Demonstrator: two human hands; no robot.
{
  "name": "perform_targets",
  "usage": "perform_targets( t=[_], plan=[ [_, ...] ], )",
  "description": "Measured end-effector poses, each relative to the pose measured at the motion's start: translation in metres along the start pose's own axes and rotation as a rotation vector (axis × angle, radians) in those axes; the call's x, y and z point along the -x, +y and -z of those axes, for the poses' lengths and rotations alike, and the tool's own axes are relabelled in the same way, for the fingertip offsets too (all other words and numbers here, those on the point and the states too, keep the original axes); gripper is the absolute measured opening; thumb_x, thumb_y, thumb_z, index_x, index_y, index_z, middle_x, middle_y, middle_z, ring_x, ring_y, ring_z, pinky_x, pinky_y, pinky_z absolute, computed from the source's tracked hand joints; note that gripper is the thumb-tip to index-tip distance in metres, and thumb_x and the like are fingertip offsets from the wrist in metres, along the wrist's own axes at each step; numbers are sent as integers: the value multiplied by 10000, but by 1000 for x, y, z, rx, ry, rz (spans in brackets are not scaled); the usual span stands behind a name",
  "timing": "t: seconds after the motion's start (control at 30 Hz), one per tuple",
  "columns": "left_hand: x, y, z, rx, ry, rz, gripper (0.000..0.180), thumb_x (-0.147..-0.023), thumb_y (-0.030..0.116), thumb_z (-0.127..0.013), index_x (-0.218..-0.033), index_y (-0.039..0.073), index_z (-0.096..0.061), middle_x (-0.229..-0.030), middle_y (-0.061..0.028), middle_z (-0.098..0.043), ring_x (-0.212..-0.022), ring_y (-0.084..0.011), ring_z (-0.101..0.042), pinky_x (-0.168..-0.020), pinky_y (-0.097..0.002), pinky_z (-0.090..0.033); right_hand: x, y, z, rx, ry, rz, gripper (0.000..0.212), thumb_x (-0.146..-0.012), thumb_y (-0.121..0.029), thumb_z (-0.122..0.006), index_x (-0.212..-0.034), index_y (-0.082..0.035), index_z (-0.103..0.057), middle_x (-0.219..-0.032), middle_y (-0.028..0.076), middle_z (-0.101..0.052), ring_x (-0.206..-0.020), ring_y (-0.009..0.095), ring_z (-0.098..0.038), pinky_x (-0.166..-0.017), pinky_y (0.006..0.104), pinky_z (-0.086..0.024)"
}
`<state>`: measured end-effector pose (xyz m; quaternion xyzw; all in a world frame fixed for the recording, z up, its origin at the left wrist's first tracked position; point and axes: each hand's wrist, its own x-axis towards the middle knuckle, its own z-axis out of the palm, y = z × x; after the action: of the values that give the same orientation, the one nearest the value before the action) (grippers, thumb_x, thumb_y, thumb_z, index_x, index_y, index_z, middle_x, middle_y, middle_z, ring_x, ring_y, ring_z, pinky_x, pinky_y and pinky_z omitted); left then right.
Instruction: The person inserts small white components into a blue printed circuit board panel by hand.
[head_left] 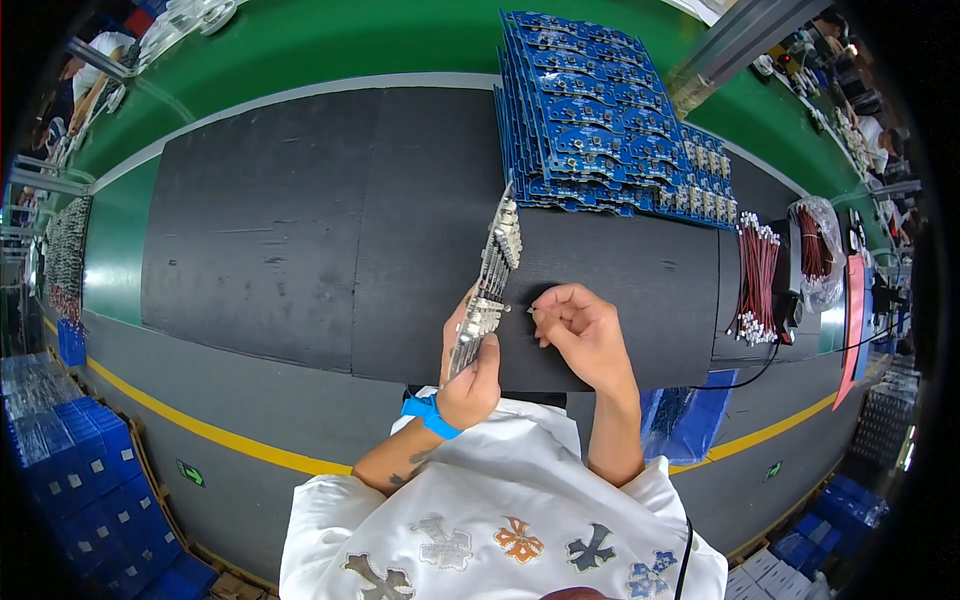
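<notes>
My left hand (472,385), with a blue band at its wrist, grips the lower end of a circuit board panel (488,275). The panel stands tilted nearly on edge, showing rows of silvery parts along its face. Its upper end reaches toward a tall stack of blue circuit board panels (600,110) on the black mat. To the right of the held panel, my right hand (582,332) is closed in a pinch, apart from the panel. A tiny bit seems to show at its fingertips, too small to name.
The black mat (270,230) covers the table. On the right lie a bundle of red wires with white connectors (758,280), a bagged wire bundle (817,245) and a pink sheet (852,320). A metal post (735,55) rises behind the stack. Blue crates (90,470) stand on the left floor.
</notes>
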<state>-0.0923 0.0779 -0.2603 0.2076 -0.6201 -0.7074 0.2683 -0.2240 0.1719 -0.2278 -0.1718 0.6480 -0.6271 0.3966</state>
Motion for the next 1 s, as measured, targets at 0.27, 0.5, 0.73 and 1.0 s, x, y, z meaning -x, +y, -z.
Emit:
perform_targets(
  t=[0.27, 0.5, 0.73, 1.0],
  plan=[
    [-3, 0, 9, -90, -105, -12, 475, -832, -111, -370, -1286, -1, -283, -1383, -250, -265, -1260, -330, -329, -1013, -378, -278, 0, -16, -30, -76, -167, -27, 110, -825, -41, -600, -913, 22, -583, -749, 38, -609, -590, 67, -534, -513, 198, -440],
    [-19, 32, 5, 119, -226, -102, 526, -872, 66, -458, -1344, -21, -243, -1430, -210, -170, -1294, -280, -260, -996, -337, -301, 4, -12, -27, -118, -137, -48, 56, -858, -38, -540, -848, 15, -550, -692, 40, -581, -570, 74, -515, -519, 199, -425],
    [-13, 26, 1, 82, -199, -166, 529, -876, -24, -380, -1378, 41, -226, -1456, -155, -142, -1290, -247, -276, -935, -304, -353, 2, -16, -30, -68, -158, -25, 63, -866, -32, -515, -834, 16, -542, -693, 44, -579, -583, 91, -539, -554, 212, -445],
    [-10, 26, 1, -39, -52, -202, 452, -888, -19, -324, -1336, -32, -266, -1385, -171, -295, -1199, -242, -406, -991, -305, -293, -4, -22, -12, 87, -140, -124, 76, -850, -47, -546, -848, 28, -552, -673, 35, -580, -580, 73, -537, -541, 201, -445]
  ],
)
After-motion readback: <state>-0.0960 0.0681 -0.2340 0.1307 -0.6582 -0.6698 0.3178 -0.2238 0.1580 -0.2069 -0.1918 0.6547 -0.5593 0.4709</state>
